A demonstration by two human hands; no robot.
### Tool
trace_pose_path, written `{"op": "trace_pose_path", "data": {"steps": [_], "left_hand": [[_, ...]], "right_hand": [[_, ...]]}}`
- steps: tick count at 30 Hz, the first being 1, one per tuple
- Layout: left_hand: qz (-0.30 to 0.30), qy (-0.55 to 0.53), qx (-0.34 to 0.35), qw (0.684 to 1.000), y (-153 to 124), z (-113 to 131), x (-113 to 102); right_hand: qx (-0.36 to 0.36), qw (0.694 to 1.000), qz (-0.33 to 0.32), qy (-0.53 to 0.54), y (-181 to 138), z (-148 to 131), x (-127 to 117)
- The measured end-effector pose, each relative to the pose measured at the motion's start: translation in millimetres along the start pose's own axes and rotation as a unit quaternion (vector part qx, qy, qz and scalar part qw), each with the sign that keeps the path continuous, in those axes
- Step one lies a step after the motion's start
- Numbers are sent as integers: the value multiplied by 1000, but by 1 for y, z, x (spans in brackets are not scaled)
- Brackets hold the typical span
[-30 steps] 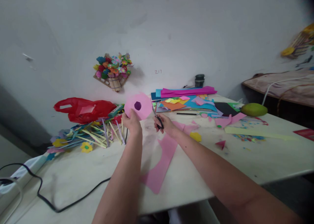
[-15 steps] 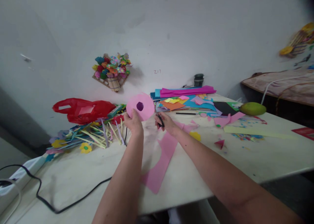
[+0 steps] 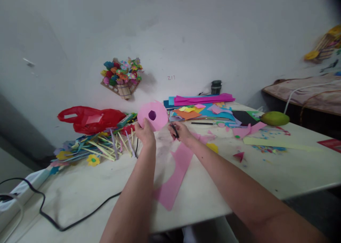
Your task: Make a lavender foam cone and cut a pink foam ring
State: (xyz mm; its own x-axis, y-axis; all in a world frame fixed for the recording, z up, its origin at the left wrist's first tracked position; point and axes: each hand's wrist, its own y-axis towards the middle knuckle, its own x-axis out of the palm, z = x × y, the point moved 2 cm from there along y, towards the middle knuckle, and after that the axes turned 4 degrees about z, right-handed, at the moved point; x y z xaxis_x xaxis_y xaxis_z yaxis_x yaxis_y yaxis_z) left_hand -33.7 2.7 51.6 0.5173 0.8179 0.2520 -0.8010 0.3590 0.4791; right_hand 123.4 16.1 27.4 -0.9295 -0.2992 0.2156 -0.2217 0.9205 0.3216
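My left hand (image 3: pixel 145 132) pinches the lower edge of a pink paper disc (image 3: pixel 154 115) with a dark hole in its middle, held upright above the table. My right hand (image 3: pixel 180 133) grips black-handled scissors (image 3: pixel 172 126), whose blades meet the disc's right edge. Under both hands a pink paper offcut (image 3: pixel 174 175) with a curved cut lies flat on the white table (image 3: pixel 239 179).
Coloured paper sheets (image 3: pixel 202 106) are stacked at the back, with a green mango (image 3: pixel 275 118) to their right. A red plastic bag (image 3: pixel 89 119) and a heap of paper strips and flowers (image 3: pixel 93 147) lie left. A black cable (image 3: pixel 69 214) crosses the front left.
The disc and my left hand have shifted slightly right. My right hand has moved the scissors a little along the disc's edge.
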Motion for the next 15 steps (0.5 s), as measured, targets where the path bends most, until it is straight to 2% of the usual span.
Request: {"op": "trace_pose_path", "data": {"steps": [3, 9, 15], "left_hand": [[26, 4, -20, 999, 2, 0, -1], [3, -4, -26, 1000, 8, 4, -4], [-19, 15, 7, 1000, 6, 5, -5]], "right_hand": [[0, 1000, 5, 10, 4, 4, -2], [8, 1000, -16, -13, 4, 2, -7], [12, 999, -19, -29, 0, -8, -8]]}}
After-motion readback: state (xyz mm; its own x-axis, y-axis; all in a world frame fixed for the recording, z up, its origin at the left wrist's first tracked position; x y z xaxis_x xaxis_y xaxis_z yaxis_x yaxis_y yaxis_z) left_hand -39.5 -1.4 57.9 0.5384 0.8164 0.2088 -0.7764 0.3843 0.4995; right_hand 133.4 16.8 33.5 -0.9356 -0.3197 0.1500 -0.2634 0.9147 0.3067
